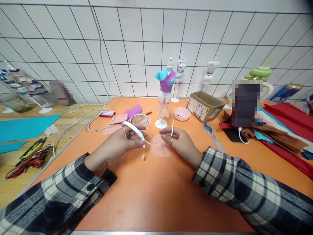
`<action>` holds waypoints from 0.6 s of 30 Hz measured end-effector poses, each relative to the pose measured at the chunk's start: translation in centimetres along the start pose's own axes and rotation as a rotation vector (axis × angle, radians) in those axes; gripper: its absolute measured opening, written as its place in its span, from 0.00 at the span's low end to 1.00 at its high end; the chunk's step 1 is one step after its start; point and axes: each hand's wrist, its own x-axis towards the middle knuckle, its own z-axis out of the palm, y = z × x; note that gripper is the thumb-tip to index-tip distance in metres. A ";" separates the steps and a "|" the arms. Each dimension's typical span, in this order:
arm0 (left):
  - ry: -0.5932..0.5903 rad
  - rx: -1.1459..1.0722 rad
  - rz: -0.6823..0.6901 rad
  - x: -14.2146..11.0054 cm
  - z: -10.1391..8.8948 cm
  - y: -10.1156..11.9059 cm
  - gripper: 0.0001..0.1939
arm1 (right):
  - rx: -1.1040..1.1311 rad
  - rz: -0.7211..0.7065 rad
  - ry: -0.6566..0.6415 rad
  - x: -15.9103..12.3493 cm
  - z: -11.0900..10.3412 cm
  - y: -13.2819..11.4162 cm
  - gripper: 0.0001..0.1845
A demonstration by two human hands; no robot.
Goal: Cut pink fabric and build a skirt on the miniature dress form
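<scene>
My left hand (127,141) is closed on a roll of white tape (134,128), its ring standing tilted between thumb and fingers. A thin strip (151,143) runs from the roll toward the fingertips of my right hand (178,141). A curled scrap of tape (143,157) dangles beneath the left thumb. Against the right fingers stands a slim, pale, shiny tool (172,128); its kind I cannot make out. A pinkish-orange piece of fabric (160,150) lies flat on the table under and between both hands.
A small mannequin (166,83) in turquoise and purple cloth stands behind my hands. Nearby are a pink bowl (182,114), a cardboard box (205,106), a grey-handled tool (212,135), fabric scraps (134,111) and another tape roll (146,118). Folded cloth (281,130) lies right.
</scene>
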 end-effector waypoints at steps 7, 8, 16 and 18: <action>0.027 0.070 0.032 0.2 0.8 -0.3 0.23 | -0.159 -0.025 -0.733 -2.2 -0.1 -1.5 0.20; 0.039 0.066 0.033 0.1 0.9 -0.3 0.22 | -0.228 0.019 -0.774 -2.5 0.2 -1.5 0.20; -0.010 0.026 0.042 -0.5 1.3 0.3 0.21 | -0.339 0.222 -0.781 -2.3 0.7 -0.6 0.22; -0.026 0.043 0.047 -0.5 1.3 0.2 0.21 | -0.337 0.230 -0.777 -2.3 0.7 -0.6 0.22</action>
